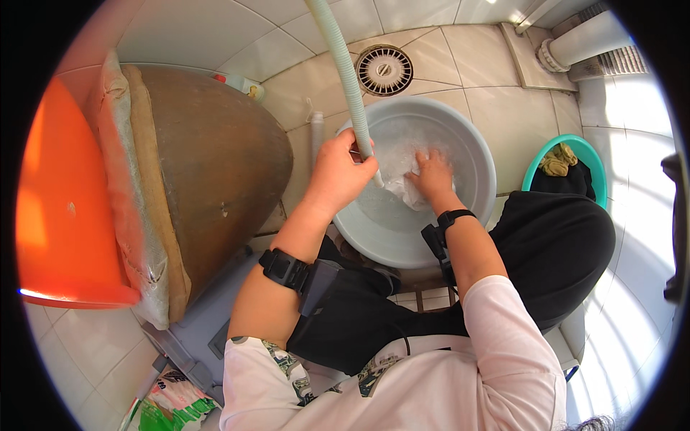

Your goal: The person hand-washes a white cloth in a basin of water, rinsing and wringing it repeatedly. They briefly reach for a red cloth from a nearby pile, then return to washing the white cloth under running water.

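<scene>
My left hand (345,169) grips a pale corrugated drain hose (353,94) near its lower end. The hose tip points down into a round grey plastic basin (482,161), which holds water with some froth or bubbles. Under the water's surface lies a bunched white cloth (412,199). My right hand (434,175) rests on this cloth with its fingers spread, their tips blurred by the water. Both forearms carry black strapped devices.
A floor drain (384,70) sits beyond the basin. To the right, a teal basin (602,169) holds dark and mustard-coloured cloth. On the left stand a large brown vessel (226,156) and an orange plastic tub (70,215). A white pipe (590,43) runs at the far right.
</scene>
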A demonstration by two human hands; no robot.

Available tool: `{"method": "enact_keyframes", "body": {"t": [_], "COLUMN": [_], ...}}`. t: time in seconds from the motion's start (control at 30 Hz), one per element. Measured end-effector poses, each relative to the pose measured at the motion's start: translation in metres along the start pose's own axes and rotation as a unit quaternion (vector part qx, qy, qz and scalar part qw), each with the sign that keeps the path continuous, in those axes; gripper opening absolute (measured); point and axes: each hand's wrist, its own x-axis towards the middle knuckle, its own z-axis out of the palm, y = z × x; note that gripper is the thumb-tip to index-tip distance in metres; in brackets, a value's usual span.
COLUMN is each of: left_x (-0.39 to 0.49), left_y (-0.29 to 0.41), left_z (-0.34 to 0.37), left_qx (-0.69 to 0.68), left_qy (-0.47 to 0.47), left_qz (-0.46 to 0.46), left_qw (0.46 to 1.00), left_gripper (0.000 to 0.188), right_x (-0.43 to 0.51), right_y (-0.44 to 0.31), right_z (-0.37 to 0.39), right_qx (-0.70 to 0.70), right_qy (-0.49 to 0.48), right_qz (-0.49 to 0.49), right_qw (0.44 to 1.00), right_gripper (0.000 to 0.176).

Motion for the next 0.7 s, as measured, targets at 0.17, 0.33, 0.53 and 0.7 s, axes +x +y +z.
{"method": "enact_keyframes", "body": {"t": [0.17,0.33,0.53,0.7], "left_x": [-0.002,-0.002,-0.003,-0.003], "left_y": [0.004,0.009,0.011,0.008], "left_z": [0.001,0.002,0.001,0.0], "left_qx": [0.015,0.024,0.021,0.028], "left_qy": [0.006,0.008,0.014,0.012], "left_qz": [0.004,0.016,0.021,0.024], "left_qw": [1.0,1.0,0.999,0.999], "left_gripper": [0.019,0.019,0.018,0.019], "right_x": [-0.005,-0.048,-0.062,-0.065], "right_y": [-0.002,-0.013,-0.007,-0.02], "right_z": [-0.022,-0.032,-0.026,-0.006], "right_qx": [0.231,0.384,0.247,0.014], "right_qy": [0.037,0.092,-0.001,0.101], "right_qz": [0.049,0.022,0.055,-0.084], "right_qw": [0.971,0.918,0.968,0.991], "right_gripper": [0.04,0.028,0.028,0.067]}}
